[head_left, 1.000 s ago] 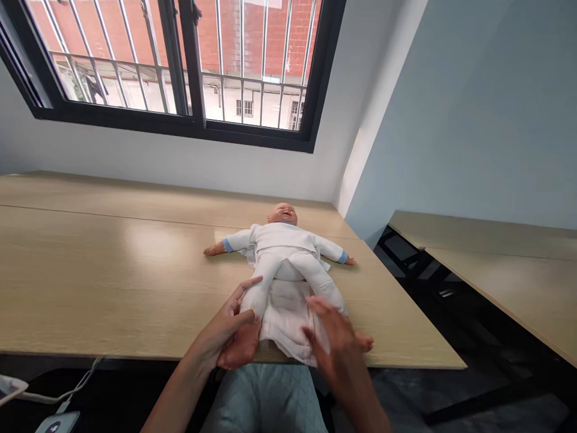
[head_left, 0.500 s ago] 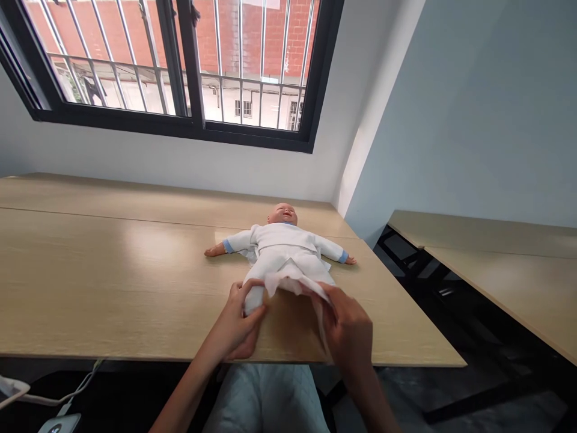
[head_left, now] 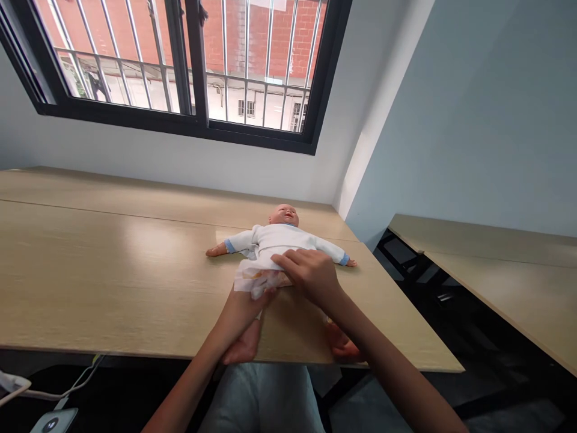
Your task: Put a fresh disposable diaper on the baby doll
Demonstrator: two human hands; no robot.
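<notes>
A baby doll (head_left: 285,215) lies on its back with its head away from me, arms spread. It wears a white top (head_left: 286,236) with blue cuffs. At its lower body, white doll's clothing (head_left: 247,278) is turned up, and a patch with coloured print shows there. My left hand (head_left: 247,307) is closed on this clothing by one leg, its fingers partly covered by the cloth. Over the hips, my right hand (head_left: 311,276) has its fingers curled onto the clothing. The doll's bare feet (head_left: 243,346) point toward me near the table edge.
The wooden table (head_left: 112,270) ends just before my lap. To the right, past a gap, stands a second table (head_left: 491,264). A barred window (head_left: 256,66) is ahead. White cables (head_left: 67,391) and a small pale device (head_left: 54,421) are at lower left.
My right hand has moved up and left from the doll's leg to its hips. The white clothing has been turned up from the legs, baring the feet. My left hand stays by the same leg.
</notes>
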